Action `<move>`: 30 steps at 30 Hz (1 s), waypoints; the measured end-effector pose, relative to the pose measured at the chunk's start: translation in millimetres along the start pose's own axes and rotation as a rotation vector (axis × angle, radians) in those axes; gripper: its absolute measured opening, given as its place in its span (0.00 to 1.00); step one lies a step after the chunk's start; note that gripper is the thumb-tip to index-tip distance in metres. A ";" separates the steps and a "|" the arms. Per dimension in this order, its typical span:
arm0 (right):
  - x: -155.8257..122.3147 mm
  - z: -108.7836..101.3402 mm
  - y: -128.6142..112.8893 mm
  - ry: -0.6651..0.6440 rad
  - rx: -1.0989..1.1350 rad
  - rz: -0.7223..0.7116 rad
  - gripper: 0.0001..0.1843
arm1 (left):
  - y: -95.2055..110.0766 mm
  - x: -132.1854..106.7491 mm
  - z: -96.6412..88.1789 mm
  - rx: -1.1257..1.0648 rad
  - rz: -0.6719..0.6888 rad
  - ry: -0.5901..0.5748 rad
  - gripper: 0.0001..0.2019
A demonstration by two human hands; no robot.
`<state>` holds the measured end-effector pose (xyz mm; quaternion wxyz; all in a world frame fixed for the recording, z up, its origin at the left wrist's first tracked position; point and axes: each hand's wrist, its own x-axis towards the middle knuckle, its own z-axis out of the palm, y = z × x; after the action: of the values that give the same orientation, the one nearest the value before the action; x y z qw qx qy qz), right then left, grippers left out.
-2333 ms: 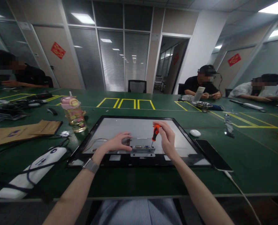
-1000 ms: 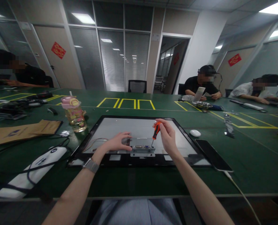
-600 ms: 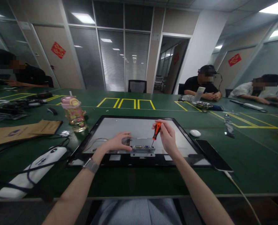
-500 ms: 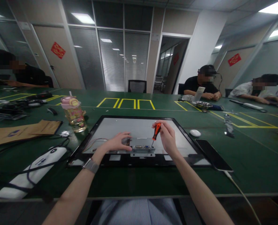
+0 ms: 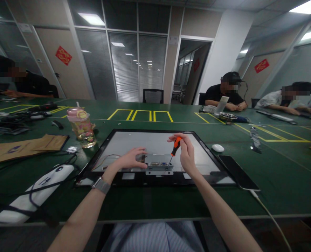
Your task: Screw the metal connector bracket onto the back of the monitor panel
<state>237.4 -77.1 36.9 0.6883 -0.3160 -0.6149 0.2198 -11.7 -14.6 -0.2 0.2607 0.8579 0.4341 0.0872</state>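
Note:
A monitor panel (image 5: pixel 129 143), its pale back upward in a black frame, lies flat in front of me. Near its front edge is a metal bracket (image 5: pixel 159 168) with a row of video ports. In my right hand (image 5: pixel 187 154) is an orange-and-black screwdriver (image 5: pixel 175 146), tilted, its tip down at the right end of the bracket. My left hand (image 5: pixel 132 158) rests at the bracket's left end, fingers apart and curved, thumb by the metal. Whatever lies under its palm is partly hidden. Thin wires (image 5: pixel 105 159) run across the panel left of that hand.
Left of the panel stand a pink-lidded drink bottle (image 5: pixel 83 129), a brown paper bag (image 5: pixel 26 147) and a white power bank-like device (image 5: pixel 37 194) with black cables. At right lie a phone (image 5: pixel 238 171) on a cable and a white case (image 5: pixel 218 148). People sit across the table.
My right fingers have shifted on the screwdriver handle, the fingertips reaching further left. The handle leans slightly more to the right. My left hand stays in place.

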 end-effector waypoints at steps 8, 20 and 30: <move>0.8 -1.9 0.7 0.058 -0.299 -0.121 0.05 | -3.0 1.3 1.9 -0.020 0.020 0.015 0.37; 1.7 -1.9 -1.5 0.102 -0.342 -0.130 0.07 | -5.0 1.4 2.3 -0.018 0.020 0.014 0.37; -1.2 -1.5 0.5 0.043 -0.257 -0.096 0.08 | -8.4 3.3 3.8 -0.026 0.018 0.014 0.37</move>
<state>238.7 -77.8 35.7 0.6650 -0.3762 -0.6374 0.0992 -14.1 -9.3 -8.0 0.2680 0.8577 0.4270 0.1010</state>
